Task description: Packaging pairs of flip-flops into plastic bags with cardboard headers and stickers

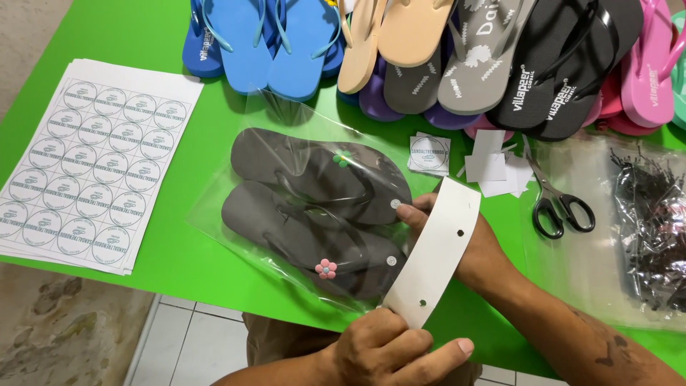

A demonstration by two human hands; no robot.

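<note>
Left hand [389,350] pinches card strip [436,250] low end; right hand [468,239] fingers press bag [286,214] mouth. Keep strip centred, holes aligned, bag flat on counter [179,250].

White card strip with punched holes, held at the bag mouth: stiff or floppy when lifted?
The white card strip with punched holes probably flexes easily: it bows between the left hand and right hand. It looks thin, so likely light. It holds a smooth curve, so likely springy, not limp.
</note>
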